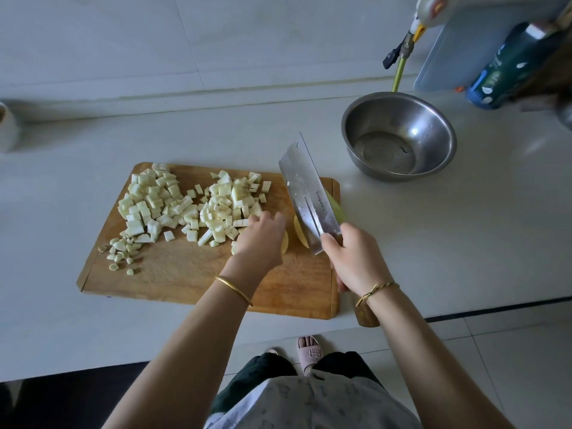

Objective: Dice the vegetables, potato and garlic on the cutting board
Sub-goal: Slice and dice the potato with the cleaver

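Potato slices (299, 232) lie btwn hands, long axis near-far, just right of L hand (261, 239) (fingers bent under, grip can't tell). R hand (353, 258) grips cleaver (309, 193) over them.

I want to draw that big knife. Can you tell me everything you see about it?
The cleaver has a broad, rectangular blade of shiny steel with dark lettering and a long groove. Its brown wooden handle pokes out below the right hand, which grips it. The blade slants over the right end of the cutting board, with yellow potato pieces beside and behind it. Whether it touches them is hard to tell.
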`<state>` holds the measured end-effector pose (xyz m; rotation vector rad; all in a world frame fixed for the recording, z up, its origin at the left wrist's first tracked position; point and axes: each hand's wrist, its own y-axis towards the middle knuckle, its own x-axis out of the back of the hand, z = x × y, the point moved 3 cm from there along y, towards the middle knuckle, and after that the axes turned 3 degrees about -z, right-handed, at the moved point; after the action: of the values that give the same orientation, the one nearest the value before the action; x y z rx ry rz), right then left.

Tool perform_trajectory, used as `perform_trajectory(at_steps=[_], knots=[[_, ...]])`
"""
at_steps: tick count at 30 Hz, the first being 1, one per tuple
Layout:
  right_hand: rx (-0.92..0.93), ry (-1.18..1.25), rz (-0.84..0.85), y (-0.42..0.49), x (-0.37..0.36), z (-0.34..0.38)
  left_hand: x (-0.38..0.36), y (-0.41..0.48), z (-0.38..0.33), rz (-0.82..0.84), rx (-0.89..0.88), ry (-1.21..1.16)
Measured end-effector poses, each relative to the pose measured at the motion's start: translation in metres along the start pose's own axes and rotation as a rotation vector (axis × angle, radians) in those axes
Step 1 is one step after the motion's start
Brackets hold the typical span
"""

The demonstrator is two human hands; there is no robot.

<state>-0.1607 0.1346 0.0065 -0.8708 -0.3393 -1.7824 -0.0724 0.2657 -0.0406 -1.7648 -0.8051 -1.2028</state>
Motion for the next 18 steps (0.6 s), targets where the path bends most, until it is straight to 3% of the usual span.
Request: perform_trajectory(at_steps=[7, 18], knots=[[-0.019, -0.108, 0.039, 0.000, -0.017, -0.005, -0.007, 0.000, -0.003, 0.006, -0.032, 0.103], [-0.047, -0.138, 0.057, 0.004, -0.031, -0.008, -0.017, -0.006, 0.004, -0.042, 0.074, -0.158]])
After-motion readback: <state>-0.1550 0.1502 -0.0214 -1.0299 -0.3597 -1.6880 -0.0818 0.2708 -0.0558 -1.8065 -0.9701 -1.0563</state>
